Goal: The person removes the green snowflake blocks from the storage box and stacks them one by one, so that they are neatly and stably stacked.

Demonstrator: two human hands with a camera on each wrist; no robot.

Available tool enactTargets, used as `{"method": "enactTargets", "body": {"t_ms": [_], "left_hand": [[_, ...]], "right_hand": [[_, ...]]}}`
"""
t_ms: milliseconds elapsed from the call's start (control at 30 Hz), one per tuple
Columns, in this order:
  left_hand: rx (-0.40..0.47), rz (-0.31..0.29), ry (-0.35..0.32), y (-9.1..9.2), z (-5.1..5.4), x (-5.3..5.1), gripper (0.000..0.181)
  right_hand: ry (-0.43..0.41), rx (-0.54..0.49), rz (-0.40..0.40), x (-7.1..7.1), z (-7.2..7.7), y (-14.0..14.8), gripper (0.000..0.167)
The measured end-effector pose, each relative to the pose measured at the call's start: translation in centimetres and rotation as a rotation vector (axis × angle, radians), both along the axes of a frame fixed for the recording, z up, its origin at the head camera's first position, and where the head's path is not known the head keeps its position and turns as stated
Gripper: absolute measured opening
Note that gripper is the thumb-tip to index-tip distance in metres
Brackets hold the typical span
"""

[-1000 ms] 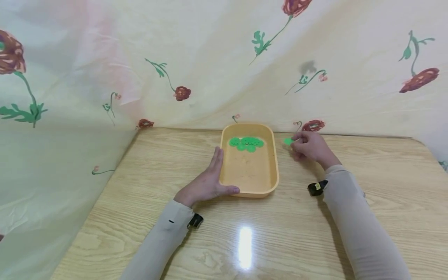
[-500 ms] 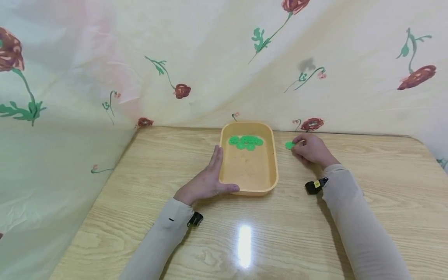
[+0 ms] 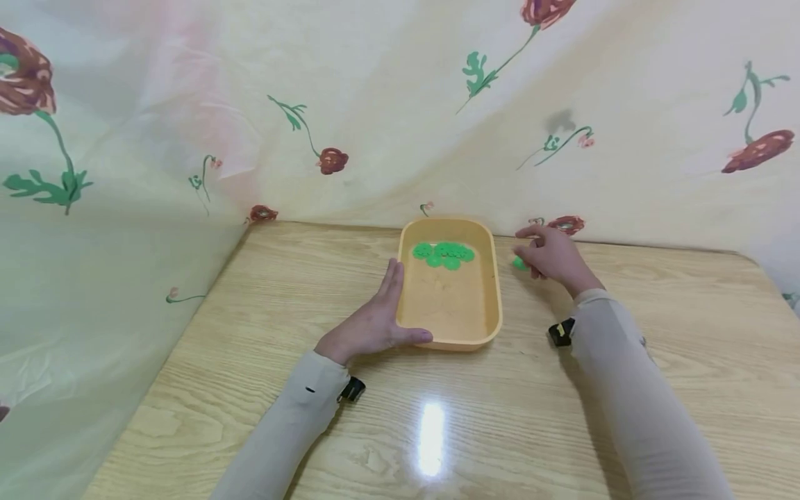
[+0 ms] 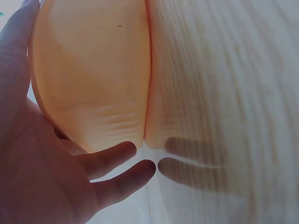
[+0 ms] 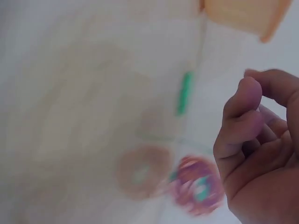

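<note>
The yellow-orange tray [image 3: 446, 305] stands at the back of the table, with several flat green round pieces [image 3: 451, 263] inside near its far end. My left hand [image 3: 373, 324] rests against its near left corner, fingers straight along the left wall and thumb on the front rim. In the left wrist view, the spread fingers of the left hand [image 4: 51, 172] lie beside the tray wall [image 4: 93, 70]. To the right of the tray, my right hand [image 3: 556, 260] hovers by one green piece [image 3: 519, 264], thumb and forefinger apart. In the right wrist view, that green piece [image 5: 185, 93] lies apart from the right hand [image 5: 266, 140].
The wooden table [image 3: 237, 333] meets a flower-patterned cloth [image 3: 387, 104] behind the tray and along the left. A black band with a small device is on each wrist. Bright light reflects off the table's front part.
My right hand has let go of the green piece, which moved slightly nearer the table's front, and its fingers have spread apart. The left hand stays against the tray.
</note>
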State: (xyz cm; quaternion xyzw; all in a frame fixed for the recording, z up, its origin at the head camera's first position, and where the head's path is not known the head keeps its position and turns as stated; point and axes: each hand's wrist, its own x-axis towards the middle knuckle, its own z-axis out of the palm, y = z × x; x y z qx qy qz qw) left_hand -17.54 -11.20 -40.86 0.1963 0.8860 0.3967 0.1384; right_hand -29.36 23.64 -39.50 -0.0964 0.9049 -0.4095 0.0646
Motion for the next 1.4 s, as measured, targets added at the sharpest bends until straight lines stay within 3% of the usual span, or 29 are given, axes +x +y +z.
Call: {"method": "enactTargets", "body": {"t_ms": [300, 500, 633, 767, 900, 1033, 1233, 1400], "left_hand": [[-0.016, 0.014, 0.001, 0.2, 0.1, -0.2, 0.131], [-0.021, 0.014, 0.001, 0.2, 0.1, -0.4, 0.131], [-0.024, 0.006, 0.007, 0.0, 0.1, -0.3, 0.131], [-0.015, -0.002, 0.007, -0.1, 0.0, -0.3, 0.130], [-0.020, -0.012, 0.000, -0.2, 0.2, -0.3, 0.130], [-0.042, -0.022, -0.006, -0.3, 0.2, -0.2, 0.131], [-0.027, -0.022, 0.011, -0.3, 0.4, -0.4, 0.132], [-0.026, -0.025, 0.002, -0.3, 0.0, -0.3, 0.131]], "right_hand": [[0.108, -0.097, 0.048, -0.7, 6.0, -6.0, 0.034], [0.088, -0.077, 0.138, -1.7, 7.8, -10.7, 0.033], [0.053, -0.068, 0.161, -2.3, 7.1, -13.3, 0.029], [0.000, -0.029, 0.166, -2.9, 4.9, -14.7, 0.025], [-0.039, 0.086, 0.177, -3.5, 2.5, -15.3, 0.025], [-0.025, 0.222, 0.212, -3.9, 0.8, -15.7, 0.025], [0.030, 0.387, 0.208, -3.9, 0.4, -16.1, 0.026], [0.039, 0.449, 0.240, -3.8, -0.1, -16.4, 0.031]]}}
